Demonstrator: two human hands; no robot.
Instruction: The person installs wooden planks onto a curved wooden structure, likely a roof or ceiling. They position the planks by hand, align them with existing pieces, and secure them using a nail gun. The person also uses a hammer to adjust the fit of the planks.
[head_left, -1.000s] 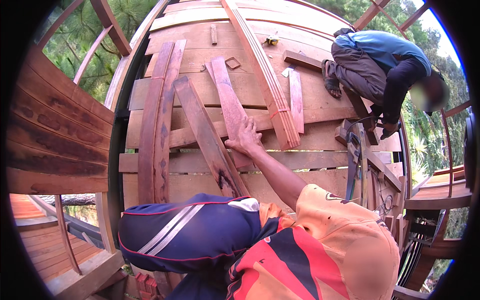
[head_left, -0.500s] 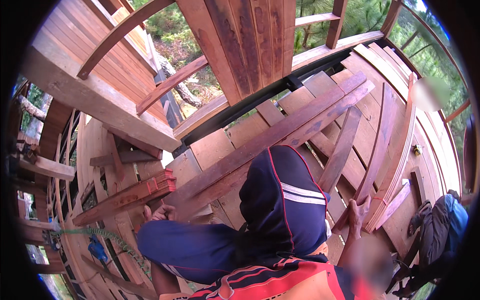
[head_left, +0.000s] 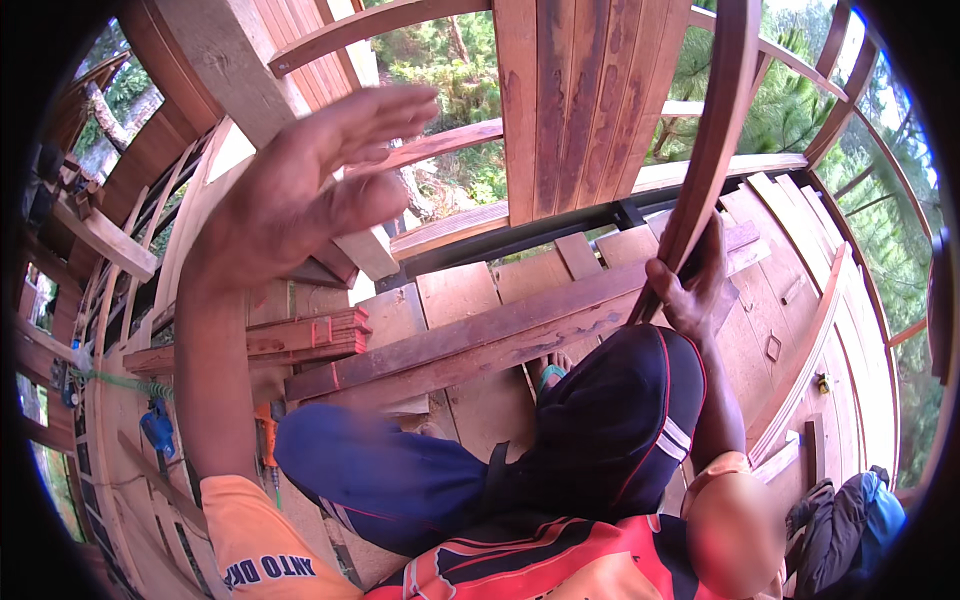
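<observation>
My left hand (head_left: 310, 180) is raised in the air at the left, fingers stretched out and thumb apart, holding nothing. My right hand (head_left: 695, 290) is wrapped round a long, narrow reddish-brown wooden board (head_left: 718, 110), just beyond my right knee. This board stands steeply tilted, its far end running out past the top of the view. Below it, two long dark timber beams (head_left: 480, 335) lie side by side across the planks in front of my knees. A bundle of short boards with red marks on the ends (head_left: 320, 338) lies beneath my left forearm.
An orange power tool (head_left: 268, 437) is beside my left knee. Farther left are a blue tool (head_left: 157, 430) and a green coiled hose (head_left: 125, 382). Long thin boards (head_left: 800, 365) and a small tape measure (head_left: 823, 383) lie at right. Gaps show between some floor planks.
My left hand has risen from beside the bundle into the air and spread its fingers. My right hand has lifted the narrow board off the planks and moved forward, tilting it up.
</observation>
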